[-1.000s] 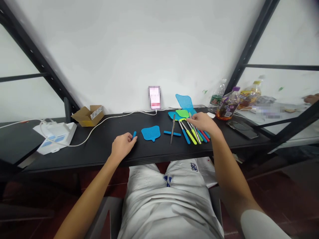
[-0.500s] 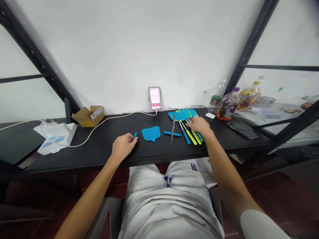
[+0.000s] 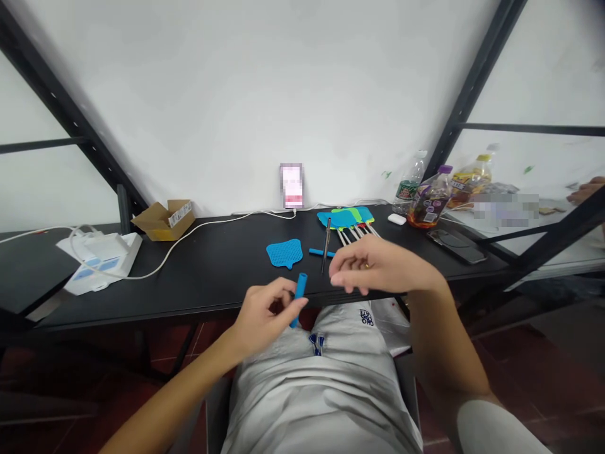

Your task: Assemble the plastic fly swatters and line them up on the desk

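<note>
My left hand (image 3: 267, 315) is closed, pinching a blue handle tube (image 3: 299, 296) upright between thumb and fingers over the front edge of the desk. The tube's top end looks hollow. My right hand (image 3: 363, 265) is raised to its right, fingers loosely curled and apart from the thumb, with nothing seen in it. A detached blue fly swatter head (image 3: 285, 252) lies flat on the desk. Right of it, a metal telescopic rod (image 3: 326, 243) crosses a second blue tube (image 3: 316, 252). Behind my right hand lie several fly swatters (image 3: 347, 219) with blue and green heads; their handles are mostly hidden.
A phone (image 3: 292, 186) leans on the wall with a white cable. At left are an open cardboard box (image 3: 165, 221) and a white power strip (image 3: 101, 261). At right are drink bottles (image 3: 430, 198), a white earphone case (image 3: 396, 219) and a dark phone (image 3: 456, 246).
My left hand has lifted the blue tube from the desk and brought it right and nearer to me. My right hand has left the fly swatter pile and moved closer to my body.
</note>
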`<action>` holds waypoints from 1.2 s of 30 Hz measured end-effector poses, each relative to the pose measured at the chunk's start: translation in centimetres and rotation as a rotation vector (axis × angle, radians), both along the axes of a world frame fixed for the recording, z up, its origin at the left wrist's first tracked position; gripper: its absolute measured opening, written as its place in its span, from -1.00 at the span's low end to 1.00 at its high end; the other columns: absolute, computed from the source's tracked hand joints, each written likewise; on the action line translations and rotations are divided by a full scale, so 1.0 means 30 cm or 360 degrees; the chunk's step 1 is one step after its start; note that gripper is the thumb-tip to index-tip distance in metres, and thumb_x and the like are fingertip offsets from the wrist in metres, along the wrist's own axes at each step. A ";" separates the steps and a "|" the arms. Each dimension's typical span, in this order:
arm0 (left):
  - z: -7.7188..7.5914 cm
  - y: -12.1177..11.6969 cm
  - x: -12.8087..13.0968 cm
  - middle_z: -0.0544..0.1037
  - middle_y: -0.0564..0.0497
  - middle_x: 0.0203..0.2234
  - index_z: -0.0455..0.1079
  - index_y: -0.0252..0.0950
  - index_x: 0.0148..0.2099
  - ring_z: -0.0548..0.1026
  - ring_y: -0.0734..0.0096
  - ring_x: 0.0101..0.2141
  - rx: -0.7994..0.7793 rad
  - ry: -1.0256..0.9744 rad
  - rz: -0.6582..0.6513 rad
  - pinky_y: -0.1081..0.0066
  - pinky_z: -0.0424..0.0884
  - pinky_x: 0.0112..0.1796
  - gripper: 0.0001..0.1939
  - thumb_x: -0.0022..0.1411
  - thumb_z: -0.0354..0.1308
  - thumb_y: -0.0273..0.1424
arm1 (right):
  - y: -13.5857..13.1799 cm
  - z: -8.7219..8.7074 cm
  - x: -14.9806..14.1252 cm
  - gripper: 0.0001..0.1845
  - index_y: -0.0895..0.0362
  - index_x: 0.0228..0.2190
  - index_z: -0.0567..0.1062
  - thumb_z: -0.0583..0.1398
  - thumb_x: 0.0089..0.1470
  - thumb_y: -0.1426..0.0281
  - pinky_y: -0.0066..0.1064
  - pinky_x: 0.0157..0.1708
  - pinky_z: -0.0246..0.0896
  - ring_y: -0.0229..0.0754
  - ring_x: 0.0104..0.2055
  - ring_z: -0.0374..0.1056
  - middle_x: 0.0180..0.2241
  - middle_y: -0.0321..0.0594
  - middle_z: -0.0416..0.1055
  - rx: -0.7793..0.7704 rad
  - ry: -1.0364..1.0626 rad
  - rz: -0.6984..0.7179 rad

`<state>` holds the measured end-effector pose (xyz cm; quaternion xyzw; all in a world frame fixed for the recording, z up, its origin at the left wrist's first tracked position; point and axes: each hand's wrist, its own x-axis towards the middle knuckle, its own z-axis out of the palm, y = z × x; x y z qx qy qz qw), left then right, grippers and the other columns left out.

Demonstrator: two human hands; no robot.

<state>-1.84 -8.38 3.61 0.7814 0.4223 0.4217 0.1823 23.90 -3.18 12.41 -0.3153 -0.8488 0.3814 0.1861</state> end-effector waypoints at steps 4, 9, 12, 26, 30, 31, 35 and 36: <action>-0.004 -0.056 0.026 0.36 0.18 -0.64 0.35 -0.26 -0.35 0.23 0.59 -0.60 -0.0033 0.0067 -0.0163 0.53 0.18 -0.54 -0.79 0.34 0.20 -0.30 | -0.031 -0.027 -0.081 -0.71 0.15 -0.31 0.55 0.29 0.16 0.16 -0.50 -0.51 0.20 -0.29 -0.54 0.40 -0.59 -0.34 0.47 0.0164 -0.0024 0.0233; -0.013 -0.061 0.021 0.40 0.16 -0.63 0.34 -0.25 -0.38 0.28 0.58 -0.60 -0.0036 0.0075 -0.0180 0.51 0.21 -0.52 -0.76 0.32 0.23 -0.30 | -0.052 -0.027 -0.111 -0.89 0.13 -0.33 0.53 0.24 0.18 0.34 -0.50 -0.48 0.17 -0.30 -0.52 0.35 -0.55 -0.35 0.47 0.0304 0.0044 0.0393; -0.014 -0.054 0.020 0.46 0.14 -0.60 0.42 -0.25 -0.30 0.35 0.55 -0.56 -0.0055 0.0072 -0.0211 0.52 0.25 -0.49 -0.84 0.33 0.21 -0.30 | -0.058 -0.001 -0.065 -0.93 0.12 -0.40 0.47 0.23 0.13 0.40 -0.49 -0.45 0.18 -0.30 -0.46 0.36 -0.44 -0.29 0.53 0.0392 0.0074 0.0189; -0.043 0.007 0.027 0.40 0.11 -0.56 0.38 -0.26 -0.32 0.27 0.52 -0.52 -0.0159 0.0195 -0.0119 0.48 0.17 -0.47 -0.72 0.43 0.03 -0.27 | 0.389 -0.165 0.185 -0.74 0.14 -0.42 0.47 0.18 0.12 0.19 -0.39 -0.41 0.06 -0.13 -0.37 0.36 -0.42 -0.12 0.52 0.0657 -0.0619 -0.1428; -0.047 0.019 0.026 0.41 0.11 -0.56 0.38 -0.26 -0.33 0.28 0.53 -0.52 -0.0165 0.0213 -0.0135 0.48 0.17 -0.47 -0.72 0.43 0.03 -0.29 | 0.421 -0.206 0.139 -0.68 0.16 -0.37 0.56 0.20 0.13 0.16 -0.39 -0.37 0.12 -0.06 -0.27 0.44 -0.31 -0.02 0.57 0.0511 -0.0725 -0.1446; -0.047 0.022 0.026 0.41 0.11 -0.56 0.38 -0.27 -0.33 0.28 0.53 -0.52 -0.0164 0.0217 -0.0141 0.48 0.17 -0.48 -0.73 0.43 0.03 -0.29 | 0.425 -0.213 0.129 -0.69 0.16 -0.36 0.57 0.21 0.13 0.16 -0.38 -0.35 0.14 -0.04 -0.23 0.46 -0.28 -0.01 0.58 0.0499 -0.0745 -0.1457; -0.048 0.033 0.022 0.41 0.12 -0.56 0.37 -0.27 -0.34 0.29 0.54 -0.53 -0.0186 0.0232 -0.0149 0.50 0.15 -0.50 -0.73 0.42 0.03 -0.31 | 0.434 -0.234 0.105 -0.72 0.12 -0.33 0.60 0.24 0.09 0.17 -0.35 -0.29 0.20 0.05 -0.14 0.48 -0.23 0.00 0.58 0.0475 -0.0802 -0.1526; -0.050 0.035 0.021 0.41 0.12 -0.56 0.37 -0.27 -0.34 0.28 0.54 -0.52 -0.0192 0.0237 -0.0145 0.50 0.15 -0.50 -0.73 0.43 0.03 -0.31 | 0.434 -0.235 0.103 -0.72 0.12 -0.33 0.60 0.25 0.08 0.17 -0.34 -0.28 0.21 0.06 -0.14 0.48 -0.22 0.01 0.58 0.0474 -0.0809 -0.1542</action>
